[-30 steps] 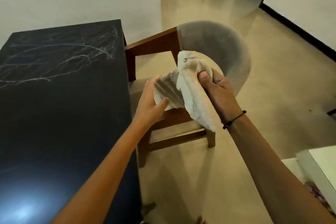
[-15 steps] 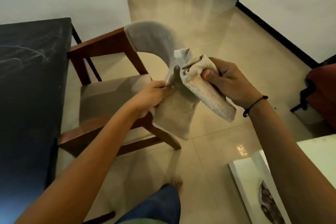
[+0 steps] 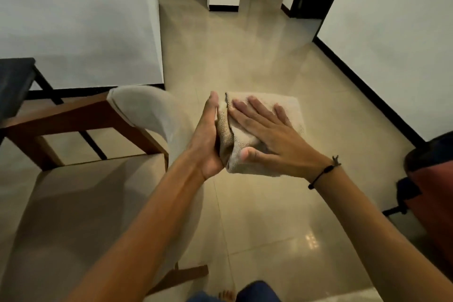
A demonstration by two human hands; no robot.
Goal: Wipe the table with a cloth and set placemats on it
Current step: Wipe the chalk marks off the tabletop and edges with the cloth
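A beige woven cloth (image 3: 293,111), folded into a flat pad, is sandwiched between my two hands in mid-air above the floor. My left hand (image 3: 207,140) lies under its left side with the fingers straight, seen edge-on. My right hand (image 3: 272,137) presses flat on top, fingers spread and straight. Only a dark corner of the table (image 3: 12,78) shows at the far left edge. I see no placemats.
A wooden chair (image 3: 73,115) with a grey padded back and beige seat stands to my left, between me and the table. A red and black object (image 3: 431,179) sits at the right edge. Tiled floor stretches ahead toward a hallway.
The view has swung right, away from the table. The cloth, earlier pinched and hanging loose from both hands, is now folded flat between my open palms.
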